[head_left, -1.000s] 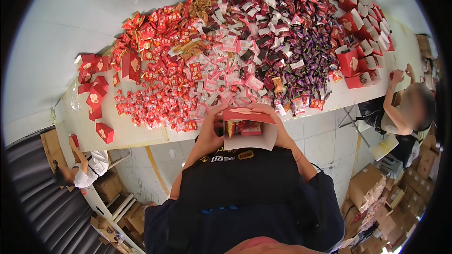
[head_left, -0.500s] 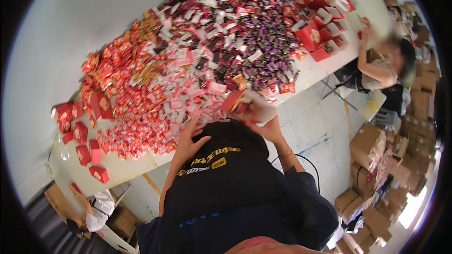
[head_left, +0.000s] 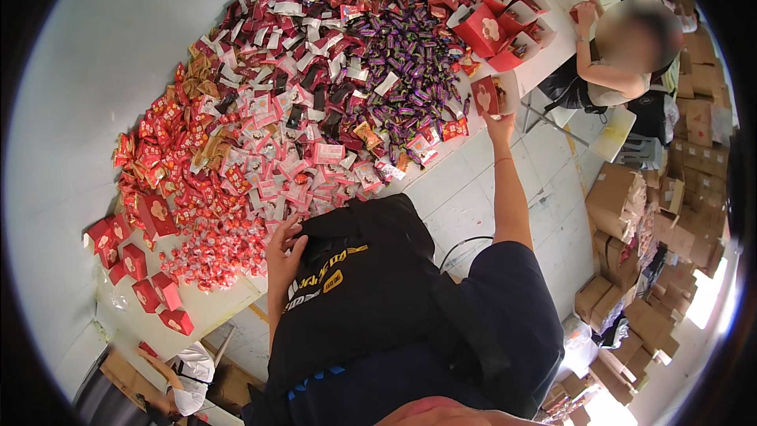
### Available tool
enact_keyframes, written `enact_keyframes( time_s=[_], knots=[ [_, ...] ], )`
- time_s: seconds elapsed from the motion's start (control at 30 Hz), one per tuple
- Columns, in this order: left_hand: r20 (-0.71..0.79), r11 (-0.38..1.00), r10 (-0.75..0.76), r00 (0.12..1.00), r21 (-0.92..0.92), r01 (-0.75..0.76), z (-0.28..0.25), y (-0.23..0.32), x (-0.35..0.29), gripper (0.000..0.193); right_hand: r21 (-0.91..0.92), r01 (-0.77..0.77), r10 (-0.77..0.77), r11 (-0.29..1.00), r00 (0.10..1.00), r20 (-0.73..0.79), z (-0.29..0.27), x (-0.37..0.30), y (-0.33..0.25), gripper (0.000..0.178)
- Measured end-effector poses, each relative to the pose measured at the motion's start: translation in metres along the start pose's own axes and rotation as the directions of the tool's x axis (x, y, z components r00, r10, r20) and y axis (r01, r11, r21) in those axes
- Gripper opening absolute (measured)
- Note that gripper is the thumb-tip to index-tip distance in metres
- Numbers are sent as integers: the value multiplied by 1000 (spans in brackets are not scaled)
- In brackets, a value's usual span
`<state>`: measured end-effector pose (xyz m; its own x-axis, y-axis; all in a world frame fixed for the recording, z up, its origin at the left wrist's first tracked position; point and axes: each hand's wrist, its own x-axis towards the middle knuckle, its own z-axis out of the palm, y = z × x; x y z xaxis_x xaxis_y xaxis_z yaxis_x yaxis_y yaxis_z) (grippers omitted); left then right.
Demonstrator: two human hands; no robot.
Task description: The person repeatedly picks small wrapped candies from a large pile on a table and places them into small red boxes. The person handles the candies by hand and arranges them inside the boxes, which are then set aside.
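Note:
My right hand (head_left: 498,124) is stretched out to the right, its fingers closed on a small red gift box (head_left: 485,96) with white flaps standing up. Wrapped sweets show inside the box. It is at the table's near edge, just below other boxes of the same kind. My left hand (head_left: 285,251) has its fingers bent but apart, with nothing in it, by the near edge of the heap. Closest to it are round red-wrapped sweets (head_left: 221,251) and pink-and-white packets (head_left: 272,162). Purple-wrapped sweets (head_left: 398,51) lie farther right.
Open red boxes (head_left: 479,30) crowd the table's right end; small red boxes (head_left: 146,296) stand at its left end. A co-worker (head_left: 619,83) sits at the far right, hands on something red. Another person (head_left: 195,371) is at lower left. Cardboard cartons (head_left: 615,201) line the right side.
My right hand has carried the red gift box from in front of me out to the right, beside the other open boxes. My left hand stays near the heap's edge. The view has shifted.

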<state>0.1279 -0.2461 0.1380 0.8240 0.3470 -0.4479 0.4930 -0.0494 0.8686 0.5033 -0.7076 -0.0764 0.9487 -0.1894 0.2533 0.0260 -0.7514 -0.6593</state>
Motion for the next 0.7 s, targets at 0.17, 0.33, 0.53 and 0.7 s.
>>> enact_keyframes(
  time_s=[0.17, 0.33, 0.53, 0.7],
  knots=[
    [-11, 998, -57, 998, -11, 57, 8, -7, -7, 45, 63, -368, 357, 928, 923, 141, 30, 25, -9, 77],
    [30, 993, -96, 995, -67, 98, 12, -18, -10, 44, -83, -358, 364, 930, 928, 80, 45, 59, -47, 80],
    [-4, 983, -128, 992, -136, 126, 3, -34, -8, 43, 120, -393, 404, 912, 911, -79, 65, 59, -35, 66],
    [14, 983, -145, 989, -111, 146, 8, -15, 7, 43, 65, -142, 115, 988, 942, 316, 55, -26, -133, 30]
  ],
)
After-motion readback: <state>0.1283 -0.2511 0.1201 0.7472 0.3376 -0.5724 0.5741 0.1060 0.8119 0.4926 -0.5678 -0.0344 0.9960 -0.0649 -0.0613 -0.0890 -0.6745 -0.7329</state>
